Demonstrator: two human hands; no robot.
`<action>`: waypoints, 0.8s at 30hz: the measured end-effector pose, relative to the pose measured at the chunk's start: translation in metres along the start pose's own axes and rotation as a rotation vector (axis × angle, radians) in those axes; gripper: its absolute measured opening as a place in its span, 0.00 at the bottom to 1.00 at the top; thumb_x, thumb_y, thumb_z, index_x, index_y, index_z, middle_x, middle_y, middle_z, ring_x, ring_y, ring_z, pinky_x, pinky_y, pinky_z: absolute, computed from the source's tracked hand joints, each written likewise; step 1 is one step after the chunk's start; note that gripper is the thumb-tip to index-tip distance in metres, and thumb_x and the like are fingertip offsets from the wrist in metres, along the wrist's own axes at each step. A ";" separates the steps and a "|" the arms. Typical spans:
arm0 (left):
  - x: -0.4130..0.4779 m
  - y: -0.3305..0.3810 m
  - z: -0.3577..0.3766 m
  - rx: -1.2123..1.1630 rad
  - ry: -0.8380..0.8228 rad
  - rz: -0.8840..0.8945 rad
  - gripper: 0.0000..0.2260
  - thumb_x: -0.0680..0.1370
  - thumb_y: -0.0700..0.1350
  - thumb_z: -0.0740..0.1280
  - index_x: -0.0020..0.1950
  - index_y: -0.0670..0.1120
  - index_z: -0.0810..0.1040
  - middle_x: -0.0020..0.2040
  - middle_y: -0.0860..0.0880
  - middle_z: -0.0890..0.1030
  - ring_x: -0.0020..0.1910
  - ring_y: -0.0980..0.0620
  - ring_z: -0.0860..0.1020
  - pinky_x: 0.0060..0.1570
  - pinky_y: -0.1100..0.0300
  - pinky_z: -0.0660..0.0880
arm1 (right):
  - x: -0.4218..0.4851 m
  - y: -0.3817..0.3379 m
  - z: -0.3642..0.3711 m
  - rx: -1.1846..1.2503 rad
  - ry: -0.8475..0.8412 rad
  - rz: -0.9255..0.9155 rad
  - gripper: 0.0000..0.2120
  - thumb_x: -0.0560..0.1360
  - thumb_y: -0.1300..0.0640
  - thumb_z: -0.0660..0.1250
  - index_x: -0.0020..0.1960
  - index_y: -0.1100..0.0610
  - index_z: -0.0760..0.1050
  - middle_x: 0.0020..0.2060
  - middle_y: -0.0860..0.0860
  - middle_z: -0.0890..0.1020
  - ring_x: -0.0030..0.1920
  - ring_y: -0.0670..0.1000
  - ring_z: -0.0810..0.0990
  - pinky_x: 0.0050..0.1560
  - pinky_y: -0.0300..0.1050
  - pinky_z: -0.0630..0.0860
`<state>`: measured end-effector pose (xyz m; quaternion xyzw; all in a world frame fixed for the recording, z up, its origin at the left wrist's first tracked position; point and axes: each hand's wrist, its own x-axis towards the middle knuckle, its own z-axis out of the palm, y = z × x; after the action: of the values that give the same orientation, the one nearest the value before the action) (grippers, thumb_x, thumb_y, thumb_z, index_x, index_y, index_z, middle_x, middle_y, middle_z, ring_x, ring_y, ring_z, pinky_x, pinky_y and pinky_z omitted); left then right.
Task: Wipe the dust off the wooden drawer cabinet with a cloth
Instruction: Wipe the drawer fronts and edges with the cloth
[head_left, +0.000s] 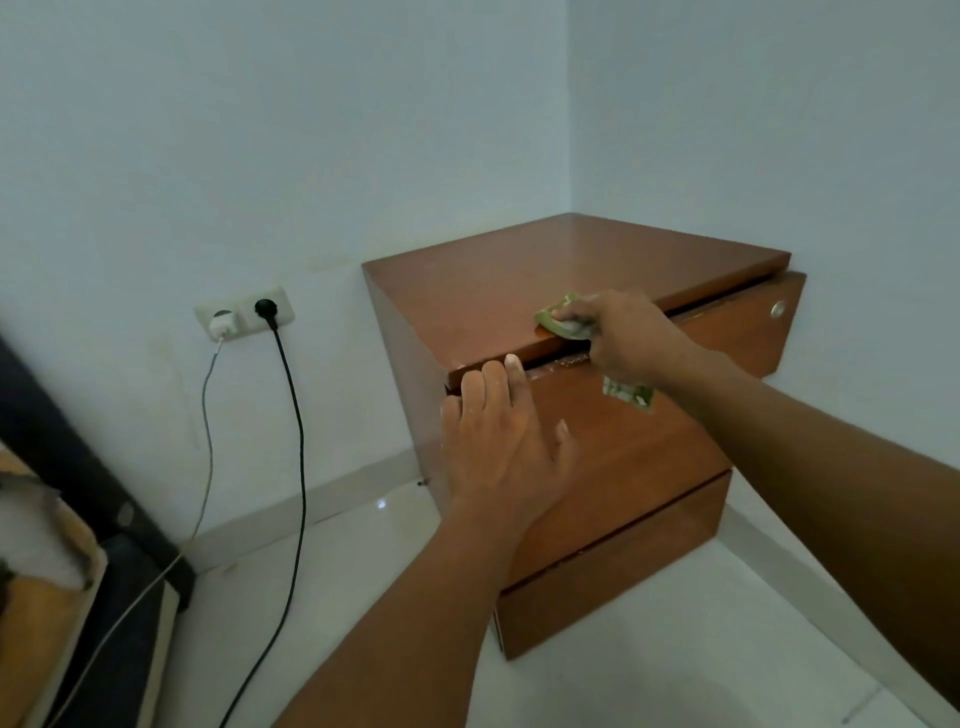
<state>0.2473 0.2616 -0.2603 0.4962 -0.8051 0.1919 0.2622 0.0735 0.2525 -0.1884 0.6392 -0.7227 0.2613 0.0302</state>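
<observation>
A brown wooden drawer cabinet (545, 270) stands in the room's corner, with two drawer fronts below its top board. My right hand (631, 338) grips a green cloth (558, 317) and presses it on the front edge of the top board; a corner of the cloth hangs below the hand. My left hand (504, 447) lies flat against the upper drawer front, fingers spread, fingertips touching the lower edge of the top board near the left corner. The upper drawer stands slightly ajar, showing a dark gap.
A wall socket (244, 313) left of the cabinet holds a white charger and a black plug (265, 307), with both cables trailing down onto the white tiled floor (363, 597). A dark bed frame (78, 467) sits at the far left. Walls close the cabinet's back and right.
</observation>
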 end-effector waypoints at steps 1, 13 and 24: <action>0.000 0.000 -0.002 -0.004 0.003 0.002 0.34 0.75 0.61 0.59 0.74 0.40 0.70 0.55 0.42 0.72 0.51 0.44 0.68 0.47 0.48 0.67 | 0.000 -0.001 -0.002 0.001 -0.010 0.002 0.27 0.77 0.69 0.62 0.70 0.46 0.75 0.66 0.55 0.78 0.58 0.55 0.78 0.59 0.49 0.77; -0.010 -0.011 -0.012 -0.152 0.047 0.041 0.30 0.76 0.58 0.59 0.74 0.43 0.70 0.53 0.45 0.74 0.50 0.48 0.71 0.47 0.51 0.71 | 0.002 -0.002 -0.002 0.027 -0.020 0.041 0.27 0.77 0.68 0.64 0.70 0.46 0.74 0.67 0.54 0.76 0.54 0.51 0.74 0.52 0.45 0.76; -0.034 -0.030 -0.021 -0.707 0.102 -0.156 0.34 0.76 0.48 0.63 0.81 0.48 0.56 0.68 0.53 0.79 0.64 0.59 0.74 0.59 0.65 0.69 | 0.008 -0.042 -0.008 0.086 -0.180 -0.105 0.23 0.78 0.68 0.61 0.66 0.47 0.78 0.56 0.46 0.77 0.42 0.44 0.74 0.36 0.35 0.71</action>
<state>0.2915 0.2843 -0.2635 0.4248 -0.7672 -0.0941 0.4713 0.1093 0.2461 -0.1645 0.6979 -0.6760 0.2316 -0.0487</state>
